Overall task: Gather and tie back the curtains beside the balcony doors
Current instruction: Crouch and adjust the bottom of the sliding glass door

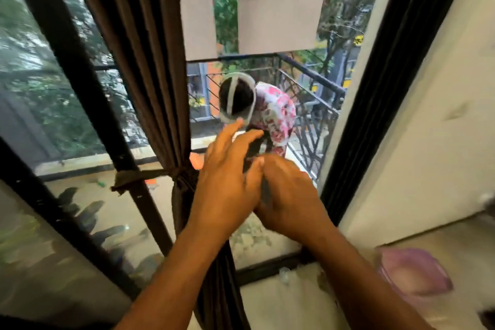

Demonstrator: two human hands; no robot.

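Brown curtain (150,67) hung from upper left to centre of frame, gathered and cinched by a tie-back band (150,175) at centre left, band tail running left across the black door frame (67,67)

Left hand (227,182) at centre frame, fingers extended and relaxed, resting against a dark strip (255,146) that rose between both hands; not curled round it

Right hand (289,195) just right of centre, touching the left hand, fingers curled; appeared to grip the dark strip, though blur hid the exact contact

Identity of the strip not certain: judged to be a second tie or a fold of fabric

Second dark curtain (393,75) hung ungathered along the right of frame

Step in hand, as judged: left curtain tied; hands between the two, handling the strip for the right one

Next move, as judged: reach right, bunch the right-side fabric into one bundle, wrap the strip round it, knot firmly

Beyond the glass, upper centre: a person in a floral garment (273,112) on the balcony, beside the railing (316,80)
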